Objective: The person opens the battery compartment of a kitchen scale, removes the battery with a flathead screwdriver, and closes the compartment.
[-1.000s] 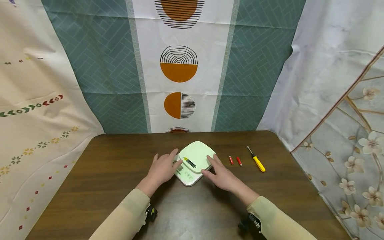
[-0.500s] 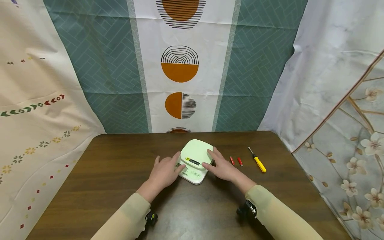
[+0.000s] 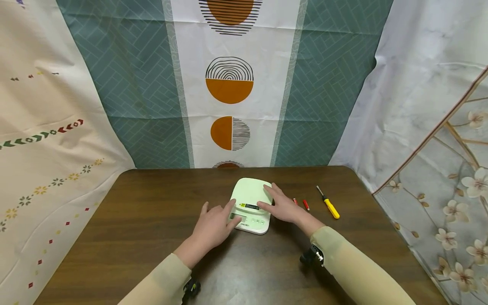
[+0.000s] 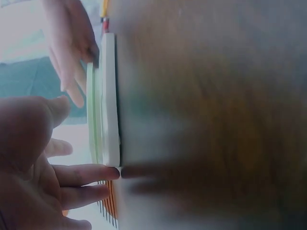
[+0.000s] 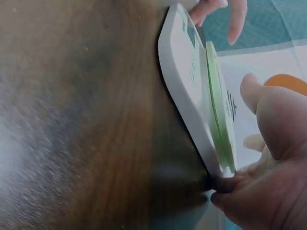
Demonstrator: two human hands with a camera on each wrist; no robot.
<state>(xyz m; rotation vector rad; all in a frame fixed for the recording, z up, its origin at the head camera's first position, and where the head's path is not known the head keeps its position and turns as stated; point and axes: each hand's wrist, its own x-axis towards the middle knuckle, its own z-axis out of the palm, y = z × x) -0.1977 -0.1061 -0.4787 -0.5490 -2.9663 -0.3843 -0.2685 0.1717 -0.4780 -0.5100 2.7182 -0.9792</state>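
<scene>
A pale green kitchen scale point(image 3: 252, 199) with a small display lies flat on the brown table point(image 3: 126, 220), seen edge-on as the scale point(image 4: 106, 96) and the scale point(image 5: 196, 86) in the wrist views. My left hand point(image 3: 215, 223) rests flat at its left front corner, fingers straight and touching the display end. My right hand point(image 3: 280, 206) lies with straight fingers on the scale's right side and top. Neither hand curls round it.
Two small red batteries point(image 3: 305, 205) and a yellow-handled screwdriver point(image 3: 328, 205) lie to the right of the scale. Patterned cloth backdrops point(image 3: 228, 84) hang behind and beside the table.
The scale has been turned clockwise under both hands, so its display end now faces me more squarely. The left hand slid toward the front, the right hand farther onto the top.
</scene>
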